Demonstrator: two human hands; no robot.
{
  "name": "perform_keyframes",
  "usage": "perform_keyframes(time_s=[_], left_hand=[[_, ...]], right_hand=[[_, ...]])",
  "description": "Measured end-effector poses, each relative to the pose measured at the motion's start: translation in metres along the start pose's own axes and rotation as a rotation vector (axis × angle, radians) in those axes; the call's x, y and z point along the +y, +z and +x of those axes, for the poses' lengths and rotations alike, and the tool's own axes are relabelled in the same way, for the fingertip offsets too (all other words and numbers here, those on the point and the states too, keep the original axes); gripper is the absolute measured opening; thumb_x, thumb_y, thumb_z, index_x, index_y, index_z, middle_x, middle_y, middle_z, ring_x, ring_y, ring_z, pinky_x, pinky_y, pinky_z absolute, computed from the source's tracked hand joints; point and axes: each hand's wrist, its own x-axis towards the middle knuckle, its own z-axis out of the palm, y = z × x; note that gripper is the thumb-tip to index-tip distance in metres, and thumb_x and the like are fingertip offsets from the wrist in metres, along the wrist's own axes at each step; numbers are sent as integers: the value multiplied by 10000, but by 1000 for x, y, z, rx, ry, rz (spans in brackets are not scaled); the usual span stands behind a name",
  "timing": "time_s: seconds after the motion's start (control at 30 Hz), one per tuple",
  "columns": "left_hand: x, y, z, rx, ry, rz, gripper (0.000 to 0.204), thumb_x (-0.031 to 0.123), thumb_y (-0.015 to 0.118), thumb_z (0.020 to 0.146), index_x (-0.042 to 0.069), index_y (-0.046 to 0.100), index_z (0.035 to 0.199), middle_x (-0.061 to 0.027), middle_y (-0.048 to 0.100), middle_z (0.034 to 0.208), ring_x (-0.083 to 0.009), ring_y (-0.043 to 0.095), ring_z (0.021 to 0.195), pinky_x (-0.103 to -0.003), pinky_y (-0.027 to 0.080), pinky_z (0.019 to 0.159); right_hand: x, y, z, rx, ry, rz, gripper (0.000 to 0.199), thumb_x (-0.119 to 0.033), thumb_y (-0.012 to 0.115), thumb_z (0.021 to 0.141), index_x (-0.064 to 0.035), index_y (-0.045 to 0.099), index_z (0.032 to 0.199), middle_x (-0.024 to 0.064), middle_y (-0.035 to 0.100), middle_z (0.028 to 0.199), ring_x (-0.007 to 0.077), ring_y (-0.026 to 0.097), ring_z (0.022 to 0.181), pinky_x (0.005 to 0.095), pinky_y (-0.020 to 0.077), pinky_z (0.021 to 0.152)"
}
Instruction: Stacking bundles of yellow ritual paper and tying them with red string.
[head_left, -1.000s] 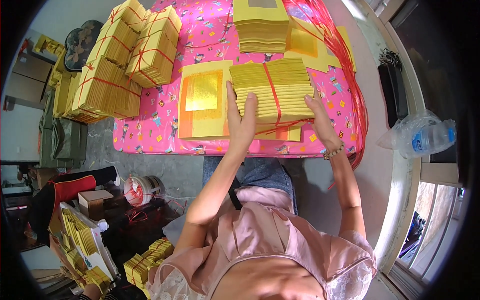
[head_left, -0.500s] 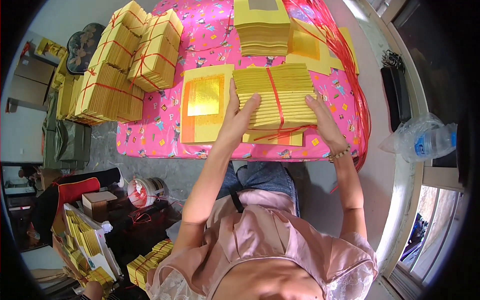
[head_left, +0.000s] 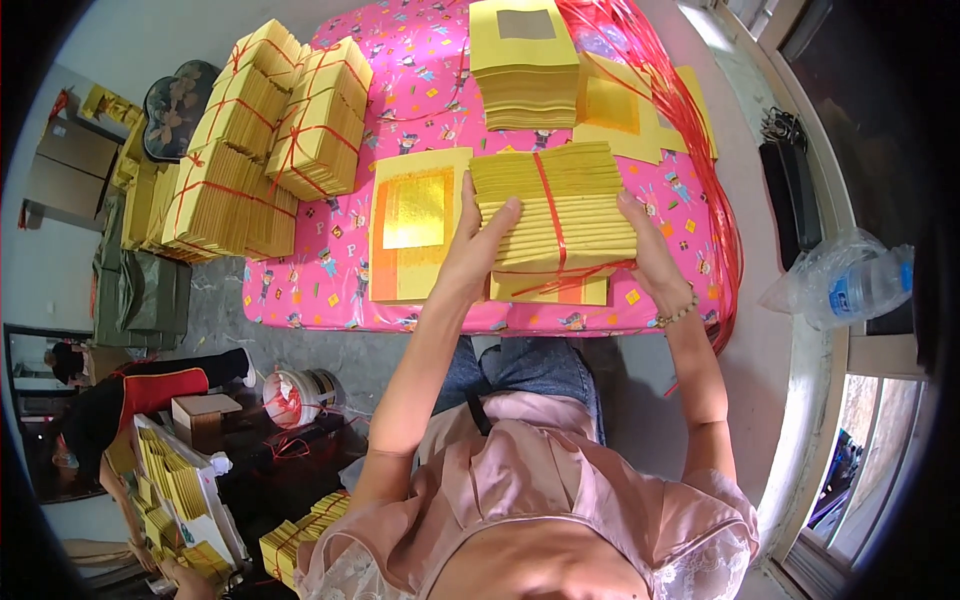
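Fingers of the left hand are pressing flat against the left end of a thick bundle of yellow paper sheets, while the right hand is clasping the opposite end, its fingers curling over the edge. Both hands are holding the bundle between them, so it is sitting squeezed from both sides. A red string is running across the middle of the bundle and around its lower edge. The bundle is lying near the front of the worktop, which is wearing a pink patterned cover, and it is partly overlapping a few loose yellow sheets beneath it. Just beside the left hand a flat stack of sheets with a gold foil square is resting. Farther back another pile of yellow sheets is standing, well apart from the hands. Tied bundles are piling up at the far left corner of the worktop. A bunch of loose red strings is trailing along the right edge. A clear plastic bottle is lying on the sill to the right. At the lower left another person in a red apron is bending over.
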Motion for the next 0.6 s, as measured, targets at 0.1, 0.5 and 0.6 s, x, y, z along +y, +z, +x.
perform_keyframes(time_s=[0.1, 0.5, 0.6], left_hand=[[-5, -5, 0, 6, 43, 51, 935, 257, 612, 971, 36, -89, 1550, -197, 303, 1523, -226, 398, 1344, -307, 337, 1097], [-41, 3, -44, 126, 380, 96, 777, 225, 582, 988, -76, 108, 1525, -188, 275, 1558, -213, 318, 1408, -316, 261, 1139], [-54, 13, -41, 237, 442, 241, 724, 203, 614, 968, -81, 218, 1503, -199, 483, 1393, -206, 499, 1235, -314, 389, 1030]], right_hand=[[-7, 10, -6, 7, -78, -250, 591, -361, 410, 1049, 0, 294, 1502, 109, 393, 1504, 178, 371, 1374, 313, 285, 1142], [47, -9, -42, 181, -351, -212, 555, -380, 363, 1065, -15, 342, 1483, 95, 429, 1475, 200, 394, 1355, 346, 278, 1144], [58, -11, -48, 142, -391, -575, 471, -226, 438, 1047, 18, 369, 1444, 104, 480, 1412, 185, 419, 1313, 329, 294, 1114]])
